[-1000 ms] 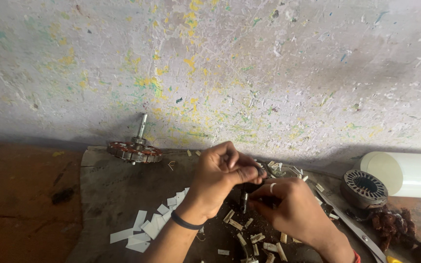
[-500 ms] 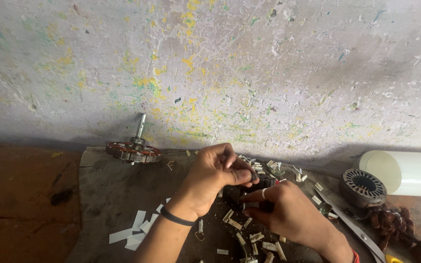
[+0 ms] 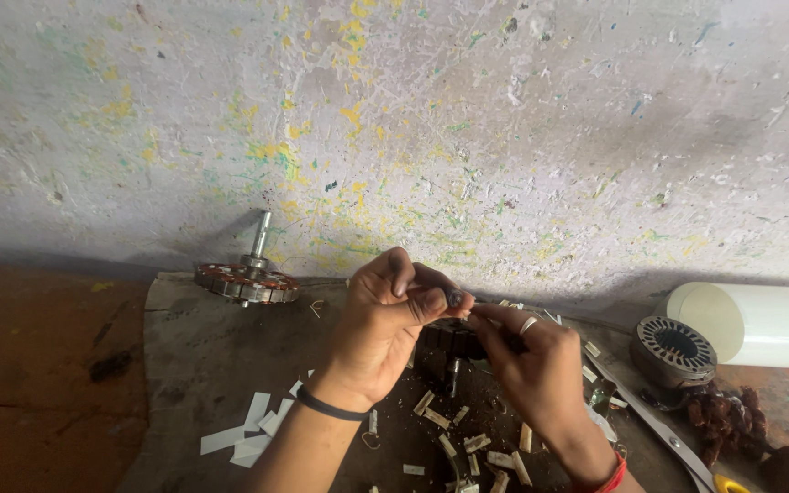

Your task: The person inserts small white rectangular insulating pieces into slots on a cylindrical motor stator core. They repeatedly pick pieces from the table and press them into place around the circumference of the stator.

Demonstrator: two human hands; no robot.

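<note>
A dark round motor stator [image 3: 447, 343] is held upright over the grey mat [image 3: 195, 351], between both my hands. My left hand [image 3: 383, 330], with a black band on the wrist, is closed over its left and top side, thumb and fingers pinching at the upper rim. My right hand [image 3: 530, 367], with a ring and a red wrist thread, grips its right side. The fingertips of both hands meet at the top of the stator. Most of the stator is hidden by my fingers.
A copper-wound rotor with a steel shaft [image 3: 248, 278] stands at the mat's far left. White paper strips [image 3: 250, 429] and several small pale wedges [image 3: 472, 443] lie near me. To the right are another stator [image 3: 674, 351], a white cylinder [image 3: 764, 325], a wire clump [image 3: 731, 418] and a metal strip [image 3: 652, 422]. A paint-speckled wall is behind.
Both hands have stayed on the stator. The fingertips have drawn closer together at its top rim, and the left thumb has shifted slightly to the right.
</note>
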